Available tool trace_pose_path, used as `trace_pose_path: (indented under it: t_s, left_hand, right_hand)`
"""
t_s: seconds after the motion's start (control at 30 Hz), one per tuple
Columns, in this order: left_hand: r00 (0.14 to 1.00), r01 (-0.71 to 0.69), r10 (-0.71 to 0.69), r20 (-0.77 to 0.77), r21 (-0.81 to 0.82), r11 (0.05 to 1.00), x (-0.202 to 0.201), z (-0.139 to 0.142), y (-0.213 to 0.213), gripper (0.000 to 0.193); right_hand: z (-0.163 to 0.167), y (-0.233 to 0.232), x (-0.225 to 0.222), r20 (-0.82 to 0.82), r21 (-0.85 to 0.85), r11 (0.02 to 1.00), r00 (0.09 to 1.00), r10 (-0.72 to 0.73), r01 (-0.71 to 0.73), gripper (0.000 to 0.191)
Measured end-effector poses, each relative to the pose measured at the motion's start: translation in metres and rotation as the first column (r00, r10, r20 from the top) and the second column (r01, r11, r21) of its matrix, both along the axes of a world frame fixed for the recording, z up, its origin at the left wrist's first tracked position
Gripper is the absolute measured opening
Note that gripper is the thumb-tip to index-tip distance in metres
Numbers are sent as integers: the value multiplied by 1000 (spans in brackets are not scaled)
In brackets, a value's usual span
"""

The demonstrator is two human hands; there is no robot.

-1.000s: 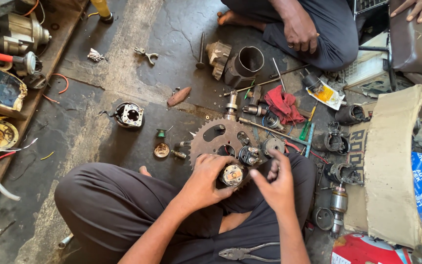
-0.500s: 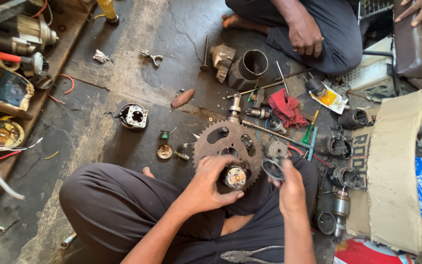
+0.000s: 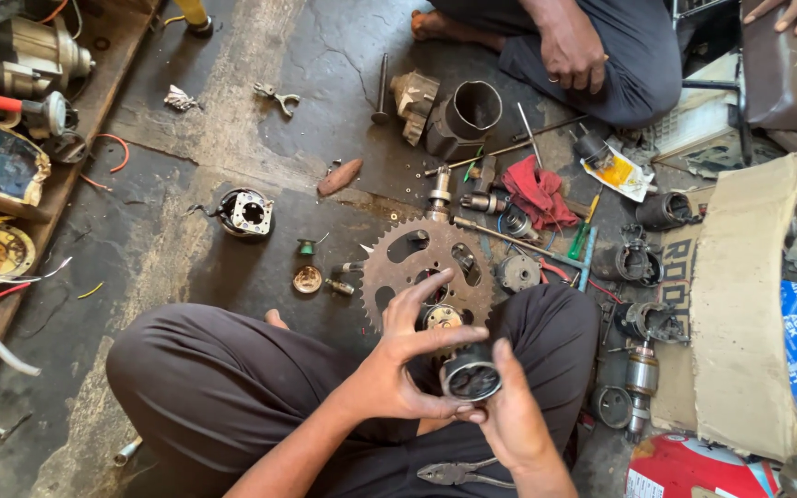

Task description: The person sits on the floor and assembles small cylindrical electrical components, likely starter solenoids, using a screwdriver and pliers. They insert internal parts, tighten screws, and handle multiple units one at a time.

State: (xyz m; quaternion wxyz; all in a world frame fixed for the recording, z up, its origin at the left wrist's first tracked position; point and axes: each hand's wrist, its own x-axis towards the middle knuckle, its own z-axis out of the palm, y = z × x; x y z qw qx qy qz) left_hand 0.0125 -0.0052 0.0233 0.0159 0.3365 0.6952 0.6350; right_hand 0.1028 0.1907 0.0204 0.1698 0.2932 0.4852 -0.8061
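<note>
Oily floor | round housing — inside unclear | left hand, right hand grip it

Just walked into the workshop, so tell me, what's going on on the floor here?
A person sits cross-legged on the stained concrete floor, both hands on a small round dark metal housing. The left hand grips it from above, the right hand supports it below. A large rusty toothed sprocket lies just ahead, grey pliers on the lap. Another person's hand rests opposite.
</note>
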Motion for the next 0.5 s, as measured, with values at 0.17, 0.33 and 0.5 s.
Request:
trace_pose_path:
  t_s: [0.17,0.33,0.5]
  left_hand:
    - [992,102,-110,64,115,988,-4,1,-9,71]
    - [925,-6,-137,354,375,927,-19,-3,-28,73]
    - [865,-282,45,500,410,867,-31,-13,-43,70]
  right_hand:
    - [-1,14,6,54,425,884,980,189,-194,50]
    - [17,37,-6,-111,864,474,855,507,-169,20]
    - [20,44,-20,-233,541,826,915,330,-160,17]
